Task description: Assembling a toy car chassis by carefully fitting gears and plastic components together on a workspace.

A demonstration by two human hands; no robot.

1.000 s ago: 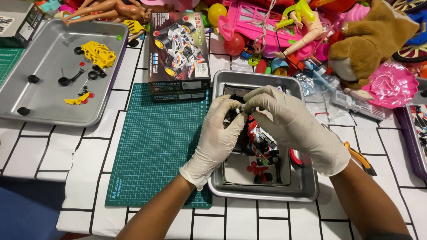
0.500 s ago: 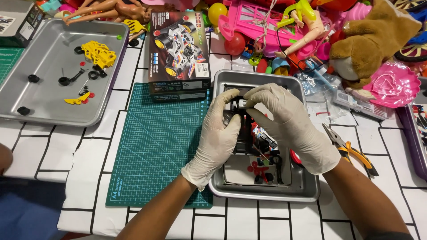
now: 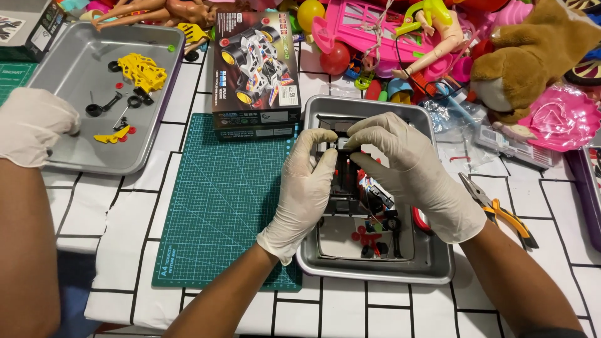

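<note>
A co-worker's gloved hand (image 3: 34, 125) rests at the big tray (image 3: 81, 159), left of the green mat (image 3: 219, 200). Right of the mat, left hand (image 3: 307, 188) and right hand (image 3: 407, 172) pinch a black toy chassis (image 3: 344, 181) above the small tray (image 3: 432, 266).

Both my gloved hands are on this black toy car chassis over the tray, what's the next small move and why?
Probably press the small black piece down with the right hand while the left hand steadies the black chassis. Both grips pinch it at its top end, above the metal tray, where loose red and black parts lie, so anything dropped should land inside.
</note>
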